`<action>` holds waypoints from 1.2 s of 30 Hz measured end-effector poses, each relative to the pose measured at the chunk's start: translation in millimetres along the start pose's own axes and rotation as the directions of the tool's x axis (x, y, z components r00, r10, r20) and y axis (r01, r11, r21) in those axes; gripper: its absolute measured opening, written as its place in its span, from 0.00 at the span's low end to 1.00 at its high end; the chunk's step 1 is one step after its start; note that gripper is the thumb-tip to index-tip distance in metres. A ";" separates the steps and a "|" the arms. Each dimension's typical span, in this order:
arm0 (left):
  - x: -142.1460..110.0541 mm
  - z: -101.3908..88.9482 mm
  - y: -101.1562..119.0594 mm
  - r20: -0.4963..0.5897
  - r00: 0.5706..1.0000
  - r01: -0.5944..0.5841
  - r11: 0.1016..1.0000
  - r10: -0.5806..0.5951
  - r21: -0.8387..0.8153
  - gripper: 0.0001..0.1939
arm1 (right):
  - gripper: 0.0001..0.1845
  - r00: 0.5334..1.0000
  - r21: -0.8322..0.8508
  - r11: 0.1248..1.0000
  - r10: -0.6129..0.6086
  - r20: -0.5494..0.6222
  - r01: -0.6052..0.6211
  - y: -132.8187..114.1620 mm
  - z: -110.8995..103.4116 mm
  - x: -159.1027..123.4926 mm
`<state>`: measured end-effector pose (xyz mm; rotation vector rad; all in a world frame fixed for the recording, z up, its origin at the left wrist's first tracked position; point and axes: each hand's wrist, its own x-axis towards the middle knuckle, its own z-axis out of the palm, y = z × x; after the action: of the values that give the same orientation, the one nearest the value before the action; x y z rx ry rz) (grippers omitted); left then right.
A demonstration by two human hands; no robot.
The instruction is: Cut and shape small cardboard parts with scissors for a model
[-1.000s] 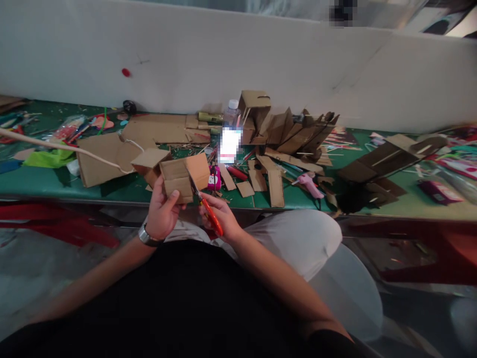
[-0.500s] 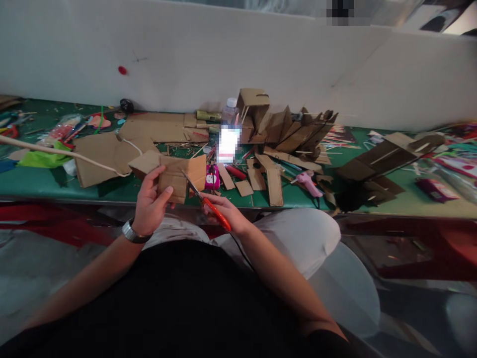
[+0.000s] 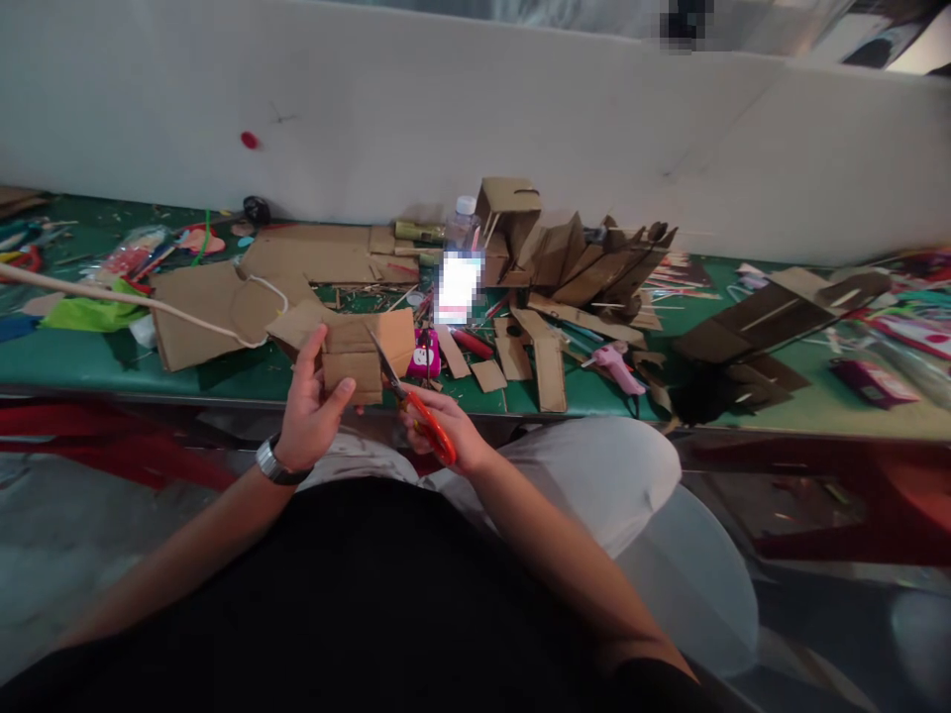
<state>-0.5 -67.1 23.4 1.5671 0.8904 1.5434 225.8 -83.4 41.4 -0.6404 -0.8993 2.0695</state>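
Note:
A folded piece of cardboard (image 3: pixel 355 358) is held over the table's front edge by my left hand (image 3: pixel 313 411), its thumb on the near face and the other fingers at the side and behind. My right hand (image 3: pixel 444 433) grips a pair of scissors (image 3: pixel 429 424) by the red-orange handles. Their dark blades point up and left, lying along the cardboard's right part near a fold. Whether the blades are cutting into it I cannot tell. Just behind the cardboard is a pink packet (image 3: pixel 423 355) with a white figure on it.
Cardboard scraps (image 3: pixel 548 366), a pink glue gun (image 3: pixel 619 368), a glowing screen (image 3: pixel 459 287) and a clear bottle (image 3: pixel 465 230) cover the green table (image 3: pixel 223 381). Cardboard structures (image 3: pixel 765 322) stand to the right. A long thin rod (image 3: pixel 126 297) crosses at the left.
My left hand and the cardboard have shifted slightly right, and the cardboard has turned a little. The scissors in my right hand have tilted steeper, their handles swinging slightly left.

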 end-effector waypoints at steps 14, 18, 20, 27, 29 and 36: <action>-15.8 22.0 -4.9 -0.115 0.990 0.072 0.989 -0.087 -0.131 0.46 | 0.36 0.994 -0.125 0.988 -0.099 -0.034 0.094 16.1 4.1 5.1; -18.8 31.3 -0.1 -0.157 0.970 0.145 0.962 -0.185 -0.233 0.45 | 0.35 0.988 -0.108 0.984 -0.145 -0.045 0.140 22.3 5.2 6.1; -18.7 34.3 2.7 -0.173 0.962 0.158 0.949 -0.210 -0.272 0.44 | 0.34 0.986 -0.077 0.984 -0.161 -0.040 0.158 24.6 6.1 6.5; -17.2 43.1 9.6 -0.148 0.948 0.208 0.899 -0.283 -0.385 0.44 | 0.31 0.979 -0.036 0.978 -0.204 -0.021 0.203 26.5 7.8 8.6; -16.6 43.7 9.7 -0.138 0.951 0.208 0.904 -0.276 -0.373 0.44 | 0.31 0.980 -0.055 0.978 -0.200 -0.013 0.199 24.2 7.3 8.8; -15.2 35.7 2.4 -0.092 0.975 0.181 0.964 -0.202 -0.194 0.43 | 0.29 0.982 -0.105 0.982 -0.165 -0.089 0.156 19.9 6.0 7.7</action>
<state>34.6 -83.0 18.6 1.2365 0.9038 1.5379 208.3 -88.4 28.7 -0.6911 -0.9679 1.8443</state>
